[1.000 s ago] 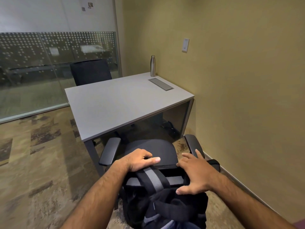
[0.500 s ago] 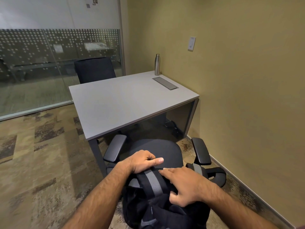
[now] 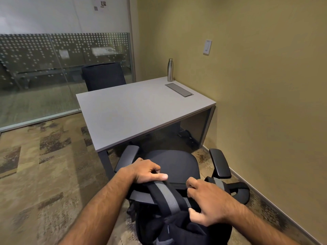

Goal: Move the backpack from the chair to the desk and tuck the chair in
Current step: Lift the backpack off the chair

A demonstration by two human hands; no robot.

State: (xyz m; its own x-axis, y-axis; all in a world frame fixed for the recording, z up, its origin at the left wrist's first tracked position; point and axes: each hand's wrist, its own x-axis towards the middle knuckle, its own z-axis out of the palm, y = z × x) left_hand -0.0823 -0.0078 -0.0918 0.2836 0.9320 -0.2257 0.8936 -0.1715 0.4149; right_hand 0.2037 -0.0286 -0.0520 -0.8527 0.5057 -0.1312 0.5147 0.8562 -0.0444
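A black backpack (image 3: pixel 177 225) with grey-striped straps hangs over the backrest of a black office chair (image 3: pixel 175 165), at the bottom centre of the view. My left hand (image 3: pixel 148 171) is curled over the top of the backrest, its thumb lying on a shoulder strap (image 3: pixel 166 197). My right hand (image 3: pixel 207 202) is closed on the backpack's top, fingers bent around the fabric and strap. The chair's seat faces the grey desk (image 3: pixel 141 110) and stands just outside its near edge. The lower part of the backpack is cut off by the frame.
On the desk's far right corner stands a steel bottle (image 3: pixel 170 69) beside a metal cable hatch (image 3: pixel 178 89). A second black chair (image 3: pixel 103 76) sits behind the desk. A yellow wall (image 3: pixel 265 103) runs close on the right; a glass partition (image 3: pixel 53 68) stands at the left.
My right hand has slid from the backpack's right side toward its middle and curled its fingers around the top. My left hand has stayed on the backrest.
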